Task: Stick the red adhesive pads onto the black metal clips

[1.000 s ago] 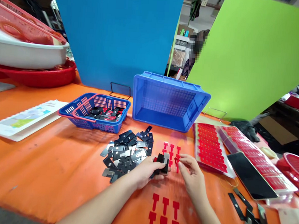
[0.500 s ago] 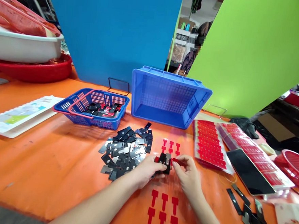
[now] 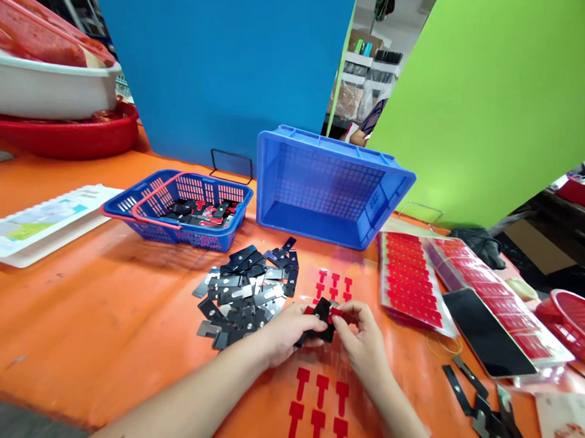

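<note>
My left hand [image 3: 289, 332] is closed around a few black metal plates [image 3: 322, 311], thumb on top. Against the top plate, my right hand [image 3: 362, 330] pinches a small red T-shaped sticker [image 3: 334, 313] between thumb and fingertips. Under and around both hands lies a clear sheet bearing rows of red T-shaped stickers [image 3: 318, 427], partly covered by the hands. Left of my hands spreads a loose pile of black and silver metal plates [image 3: 247, 292].
Behind the pile stands a blue basket [image 3: 191, 235] holding plates with red pieces. A blue crate [image 3: 317, 224] lies on its side at the back. To the right are red sticker sheets [image 3: 411, 274], a phone [image 3: 487, 333], more metal plates [image 3: 496, 420] and a red basket [image 3: 575, 325].
My right hand has moved slightly left, bringing the red sticker from beside the plates onto the top one. The person behind the panels is now less visible.
</note>
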{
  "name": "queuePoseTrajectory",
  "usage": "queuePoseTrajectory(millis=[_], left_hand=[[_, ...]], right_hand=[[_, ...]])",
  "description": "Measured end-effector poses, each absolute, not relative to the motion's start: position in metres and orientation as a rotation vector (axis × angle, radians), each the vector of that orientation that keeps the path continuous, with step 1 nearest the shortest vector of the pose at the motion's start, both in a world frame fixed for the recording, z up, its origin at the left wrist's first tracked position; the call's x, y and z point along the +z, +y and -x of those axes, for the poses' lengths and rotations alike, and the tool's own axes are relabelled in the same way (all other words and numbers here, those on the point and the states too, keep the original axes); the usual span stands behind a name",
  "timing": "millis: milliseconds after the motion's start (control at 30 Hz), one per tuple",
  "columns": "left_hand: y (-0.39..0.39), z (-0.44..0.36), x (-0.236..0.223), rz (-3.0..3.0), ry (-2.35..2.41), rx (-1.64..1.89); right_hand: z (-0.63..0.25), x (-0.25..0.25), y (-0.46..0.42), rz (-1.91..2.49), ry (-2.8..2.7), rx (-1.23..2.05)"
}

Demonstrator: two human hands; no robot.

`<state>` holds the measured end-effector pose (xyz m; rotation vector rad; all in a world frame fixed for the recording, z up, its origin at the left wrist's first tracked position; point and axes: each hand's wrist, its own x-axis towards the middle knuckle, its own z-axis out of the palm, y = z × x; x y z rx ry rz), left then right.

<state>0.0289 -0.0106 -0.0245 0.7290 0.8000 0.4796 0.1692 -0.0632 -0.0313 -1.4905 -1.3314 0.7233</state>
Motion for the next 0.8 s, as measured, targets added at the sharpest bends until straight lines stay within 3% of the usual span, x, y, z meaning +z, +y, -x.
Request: queuePoseTrajectory(millis=[800], left_hand=[[-0.0094,-0.028,-0.0271,-0.728,0.832,0.471]], right_hand=[[-0.1687,-0.0307,-0.0643,1.54,-1.383,0.65]])
